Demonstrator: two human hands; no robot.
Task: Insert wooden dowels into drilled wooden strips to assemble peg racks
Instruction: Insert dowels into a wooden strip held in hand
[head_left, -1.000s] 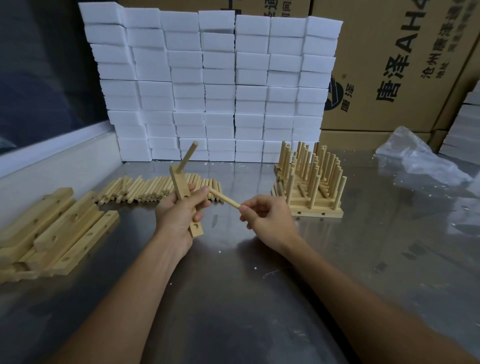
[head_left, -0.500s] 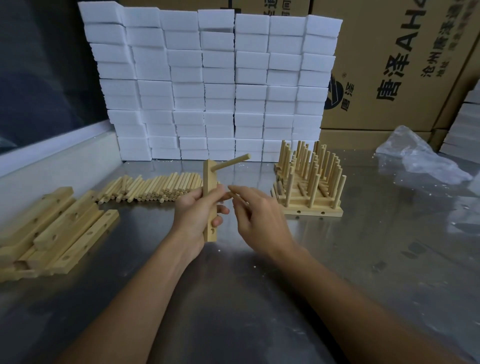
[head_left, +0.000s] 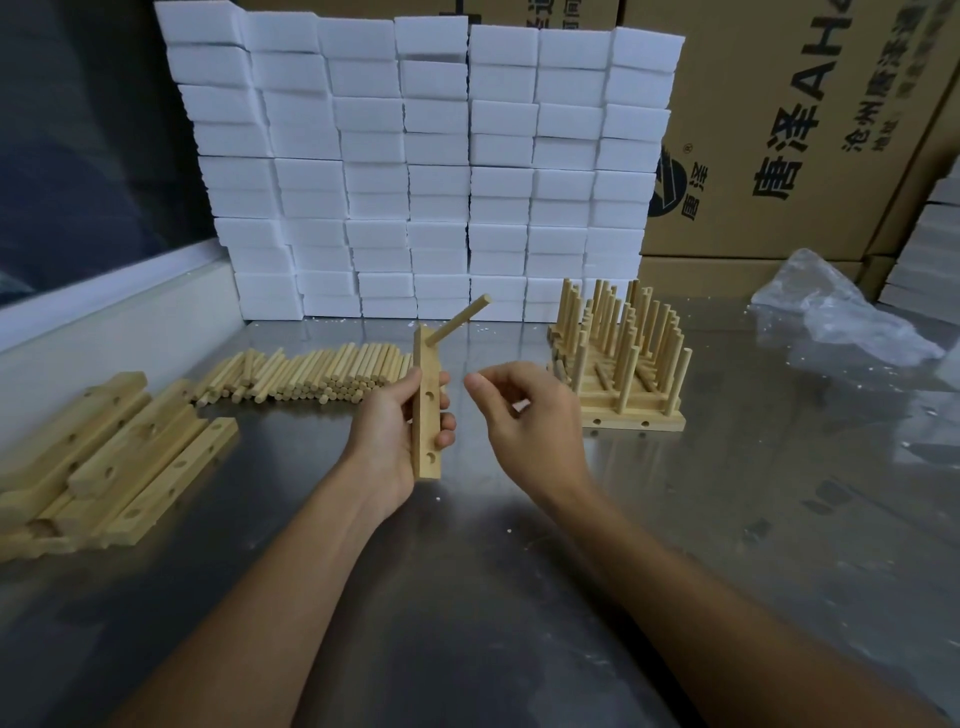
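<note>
Strips (head_left: 104, 457) lay at the table's (head_left: 675, 545) left, dowels (head_left: 311, 374) beyond them, finished racks (head_left: 621, 364) to the right, foam blocks (head_left: 415, 166) stacked behind, cartons (head_left: 779, 130) farther back.

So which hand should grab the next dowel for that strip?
Probably the right hand: it holds nothing, while the left hand grips the strip. The loose dowels lie left, though.

White foam blocks (head_left: 415, 171) stacked before cardboard boxes (head_left: 789, 130); crumpled clear plastic (head_left: 836, 317) lies on the steel table (head_left: 519, 597).
</note>
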